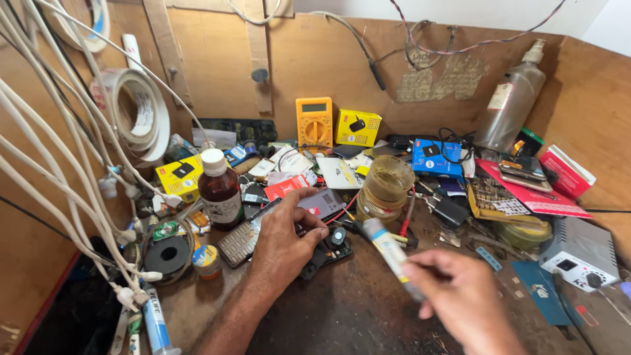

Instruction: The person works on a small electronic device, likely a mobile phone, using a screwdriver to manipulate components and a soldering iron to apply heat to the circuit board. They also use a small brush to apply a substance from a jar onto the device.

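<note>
My left hand (pixel 282 240) rests on a dark opened phone body (pixel 327 252) at the middle of the wooden bench, fingers pressing it down. Beside it lies a keypad phone (pixel 238 243) and a grey flat device (pixel 320 202). My right hand (pixel 460 296), blurred, grips a slim syringe-like tube (pixel 388 248) with a white and yellow body. Its tip points up-left toward the opened phone, just right of my left fingers.
A brown medicine bottle (pixel 220 189), tape rolls (pixel 384 187), a yellow multimeter (pixel 313 123), small boxes, a spray bottle (pixel 513 98) and a white power unit (pixel 578 253) crowd the bench. White cables (pixel 66 171) hang at left. A syringe (pixel 156 325) lies near the front left.
</note>
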